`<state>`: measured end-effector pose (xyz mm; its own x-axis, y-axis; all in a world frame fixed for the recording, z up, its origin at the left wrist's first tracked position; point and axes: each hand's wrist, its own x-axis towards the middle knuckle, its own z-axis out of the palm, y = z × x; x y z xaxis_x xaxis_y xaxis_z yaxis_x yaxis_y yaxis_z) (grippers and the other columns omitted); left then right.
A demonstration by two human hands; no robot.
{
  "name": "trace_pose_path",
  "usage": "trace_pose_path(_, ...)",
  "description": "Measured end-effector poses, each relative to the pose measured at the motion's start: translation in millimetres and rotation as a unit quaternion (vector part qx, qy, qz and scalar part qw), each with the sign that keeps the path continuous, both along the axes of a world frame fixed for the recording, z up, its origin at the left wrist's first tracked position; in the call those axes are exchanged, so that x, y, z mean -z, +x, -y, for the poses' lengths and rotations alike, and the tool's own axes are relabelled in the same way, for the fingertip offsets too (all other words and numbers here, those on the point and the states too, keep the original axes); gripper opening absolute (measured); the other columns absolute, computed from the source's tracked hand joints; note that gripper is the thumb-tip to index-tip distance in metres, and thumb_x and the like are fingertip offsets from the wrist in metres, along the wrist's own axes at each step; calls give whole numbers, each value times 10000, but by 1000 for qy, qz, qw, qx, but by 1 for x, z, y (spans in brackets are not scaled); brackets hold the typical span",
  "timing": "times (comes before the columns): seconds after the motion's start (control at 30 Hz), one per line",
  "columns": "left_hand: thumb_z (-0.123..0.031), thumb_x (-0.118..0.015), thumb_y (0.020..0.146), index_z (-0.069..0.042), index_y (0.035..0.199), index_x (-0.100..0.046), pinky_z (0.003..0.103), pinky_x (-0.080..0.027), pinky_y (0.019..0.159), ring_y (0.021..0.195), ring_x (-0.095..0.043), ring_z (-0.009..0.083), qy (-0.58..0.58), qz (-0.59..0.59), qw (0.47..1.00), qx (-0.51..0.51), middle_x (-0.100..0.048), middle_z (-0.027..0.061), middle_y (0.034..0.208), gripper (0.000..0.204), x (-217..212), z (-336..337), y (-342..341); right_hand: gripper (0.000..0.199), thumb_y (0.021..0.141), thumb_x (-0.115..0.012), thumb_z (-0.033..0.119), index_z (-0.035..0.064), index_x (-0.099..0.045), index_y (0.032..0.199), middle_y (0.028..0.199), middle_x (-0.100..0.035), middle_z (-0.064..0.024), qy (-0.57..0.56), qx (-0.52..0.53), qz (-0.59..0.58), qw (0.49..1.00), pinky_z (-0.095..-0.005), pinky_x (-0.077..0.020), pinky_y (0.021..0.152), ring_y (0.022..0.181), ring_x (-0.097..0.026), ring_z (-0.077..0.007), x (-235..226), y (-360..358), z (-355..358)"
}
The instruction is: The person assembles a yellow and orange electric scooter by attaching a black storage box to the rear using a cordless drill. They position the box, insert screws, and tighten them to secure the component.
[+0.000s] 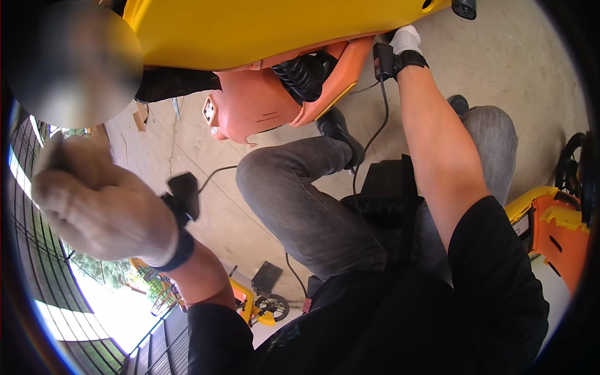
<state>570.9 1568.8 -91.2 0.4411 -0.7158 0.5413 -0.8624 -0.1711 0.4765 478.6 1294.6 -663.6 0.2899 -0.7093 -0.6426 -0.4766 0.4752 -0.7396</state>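
My left hand (94,200), in a white glove, is raised close to the camera at the left with its fingers curled; whether it holds anything is blurred. A black wrist band with a small black box (184,194) and a cable sits on that wrist. My right hand (406,39), also gloved, reaches up to the seam where the big yellow body shell (262,28) meets the orange part (262,106). Its fingers are hidden behind the shell's edge. A black coil spring (303,72) shows between the orange pieces.
My knees in grey jeans (300,187) fill the middle, over a concrete floor (500,56). A black box (390,187) rests by my lap. Another yellow and orange vehicle (553,228) with a black wheel (572,162) stands at the right. A metal fence (37,269) runs along the left.
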Motion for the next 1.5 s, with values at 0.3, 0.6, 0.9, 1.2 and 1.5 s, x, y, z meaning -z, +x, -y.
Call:
trace_pose_path(0.3, -198, -556, 975, 66, 924, -655, 260, -403, 648, 693, -512, 144, 307, -175, 931, -95, -569, 76, 755, 287, 141, 7, -15, 306, 888, -647, 262, 96, -653, 1145, 1076, -702, -67, 132, 160, 136, 969, -331, -546, 751, 924, -663, -220, -48, -15, -8)
trace_pose_path(0.6, -191, -572, 990, 53, 794, -604, 233, -301, 519, 561, -359, 64, 193, -200, 946, -164, -448, -26, 609, 316, 172, 18, -16, 313, 920, -586, 287, 84, -646, 1150, 1088, -691, -81, 174, 333, 279, 884, -354, -542, 770, 942, -652, -239, -83, -17, -24)
trace_pose_path(0.9, -201, -556, 1000, 48, 816, -627, 228, -292, 509, 562, -353, 46, 165, -180, 953, -182, -445, -36, 614, 317, 180, 25, -22, 334, 952, -524, 312, 72, -639, 1155, 1099, -679, -95, 168, 417, 374, 811, -377, -538, 789, 961, -640, -259, -104, -16, -24)
trace_pose_path(1.2, -236, -548, 1006, 36, 829, -607, 218, -265, 496, 551, -335, 33, 170, -256, 933, -186, -419, -47, 614, 329, 176, 26, -21, 370, 753, -793, 190, 113, -693, 1101, 1070, -721, -60, -50, -69, -52, 995, -288, -538, 836, 953, -689, -222, -5, -19, 12)
trace_pose_path(1.5, -245, -553, 1013, -25, 759, -487, 244, -235, 489, 530, -276, 59, 76, -467, 873, -120, -347, -39, 606, 343, 172, 15, -18, 263, 918, -622, 315, 61, -667, 967, 871, -697, -110, 145, 202, 142, 958, -337, -557, 505, 624, -650, -252, -46, -4, -19)
